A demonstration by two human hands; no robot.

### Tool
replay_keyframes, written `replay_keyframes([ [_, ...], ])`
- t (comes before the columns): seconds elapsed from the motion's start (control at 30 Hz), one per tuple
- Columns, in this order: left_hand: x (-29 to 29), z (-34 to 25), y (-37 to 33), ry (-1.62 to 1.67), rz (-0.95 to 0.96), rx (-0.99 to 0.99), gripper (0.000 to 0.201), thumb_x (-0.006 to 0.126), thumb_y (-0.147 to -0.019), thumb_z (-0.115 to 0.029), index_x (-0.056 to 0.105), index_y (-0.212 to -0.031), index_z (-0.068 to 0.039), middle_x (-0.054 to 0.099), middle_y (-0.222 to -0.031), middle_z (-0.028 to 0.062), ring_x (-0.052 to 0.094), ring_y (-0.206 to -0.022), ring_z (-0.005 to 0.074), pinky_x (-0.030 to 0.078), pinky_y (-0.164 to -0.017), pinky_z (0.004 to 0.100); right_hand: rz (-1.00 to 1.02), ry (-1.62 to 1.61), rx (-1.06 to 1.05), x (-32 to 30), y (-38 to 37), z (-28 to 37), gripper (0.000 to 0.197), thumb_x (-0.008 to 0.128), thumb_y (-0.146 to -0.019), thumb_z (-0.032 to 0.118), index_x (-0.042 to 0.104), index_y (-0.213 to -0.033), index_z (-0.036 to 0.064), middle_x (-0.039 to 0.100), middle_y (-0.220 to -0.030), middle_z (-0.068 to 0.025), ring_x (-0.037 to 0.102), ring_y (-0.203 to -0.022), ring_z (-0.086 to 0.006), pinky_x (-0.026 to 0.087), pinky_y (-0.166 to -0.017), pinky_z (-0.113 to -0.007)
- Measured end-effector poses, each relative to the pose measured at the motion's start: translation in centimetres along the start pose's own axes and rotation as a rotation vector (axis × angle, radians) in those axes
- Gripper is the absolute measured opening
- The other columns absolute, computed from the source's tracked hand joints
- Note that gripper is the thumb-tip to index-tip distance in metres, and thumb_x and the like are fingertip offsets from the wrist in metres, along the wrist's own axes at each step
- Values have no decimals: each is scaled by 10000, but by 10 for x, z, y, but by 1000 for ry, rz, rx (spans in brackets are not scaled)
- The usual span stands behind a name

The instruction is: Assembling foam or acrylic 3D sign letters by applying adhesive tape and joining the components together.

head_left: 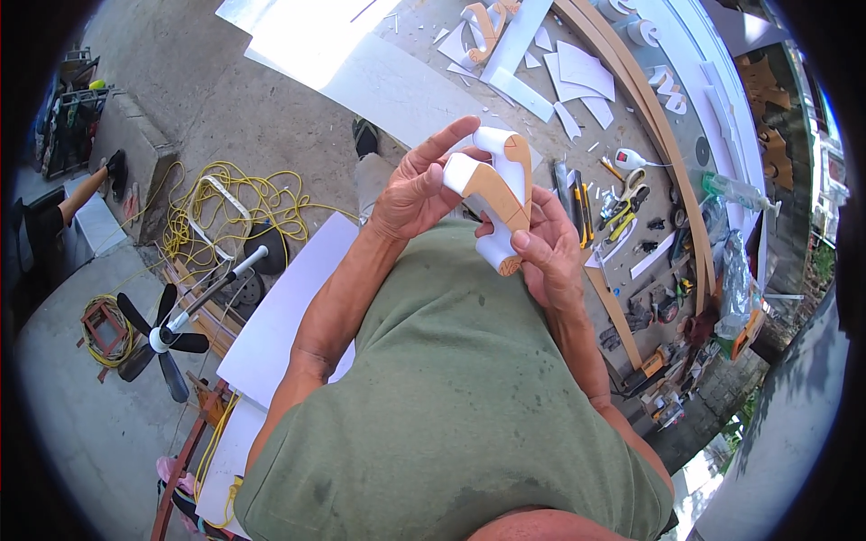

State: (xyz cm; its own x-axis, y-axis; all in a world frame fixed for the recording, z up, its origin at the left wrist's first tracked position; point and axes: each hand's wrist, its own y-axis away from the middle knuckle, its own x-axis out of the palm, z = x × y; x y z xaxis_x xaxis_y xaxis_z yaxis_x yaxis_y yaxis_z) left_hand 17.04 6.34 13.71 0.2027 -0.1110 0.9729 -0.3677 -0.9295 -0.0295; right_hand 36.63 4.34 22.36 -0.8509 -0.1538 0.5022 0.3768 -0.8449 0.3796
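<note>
Both hands hold up a curved letter-like piece (498, 200) in front of my shirt. Its face is brown with thin pencil-like lines, and its side walls are smooth and white. My left hand (417, 187) is closed on the upper left end, thumb against the white wall and index finger stretched up along the top. On the lower right, my right hand (552, 251) grips the piece between thumb and fingers. The piece hides some of the fingers of both hands.
On the work surface at right lie scissors (634, 187), a yellow-and-black utility knife (582, 212), white sheet offcuts (582, 72) and another curved brown-and-white piece (485, 34). A fan (161, 339) and tangled yellow cord (221, 203) are at left. Another person's leg (86, 194) shows beyond.
</note>
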Motion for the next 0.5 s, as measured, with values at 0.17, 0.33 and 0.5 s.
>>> replay_keyframes([
  [0.17,-1,-1,0,-74,-54,-20,771,709,-896,-229,290,-1521,-59,581,-1306,202,558,-1238,287,447,-1061,431,-29,85,-22,-1,5,-3,522,670,-897,112,410,-1328,-30,595,-1167,-165,651,-1051,-285,526,-901,-402],
  [0.33,1,-5,1,-134,-45,-58,774,743,-863,-211,337,-1478,27,588,-1291,195,572,-1213,259,471,-1035,401,-37,100,10,-4,9,-4,481,658,-901,99,436,-1310,-21,587,-1195,-175,649,-1067,-289,531,-899,-404],
  [0.5,6,-5,3,-131,-12,-74,738,766,-834,-173,406,-1441,43,606,-1272,169,589,-1183,233,489,-1015,373,-4,71,51,-5,13,-2,517,664,-888,113,421,-1313,-54,559,-1238,-188,648,-1061,-294,531,-906,-416],
])
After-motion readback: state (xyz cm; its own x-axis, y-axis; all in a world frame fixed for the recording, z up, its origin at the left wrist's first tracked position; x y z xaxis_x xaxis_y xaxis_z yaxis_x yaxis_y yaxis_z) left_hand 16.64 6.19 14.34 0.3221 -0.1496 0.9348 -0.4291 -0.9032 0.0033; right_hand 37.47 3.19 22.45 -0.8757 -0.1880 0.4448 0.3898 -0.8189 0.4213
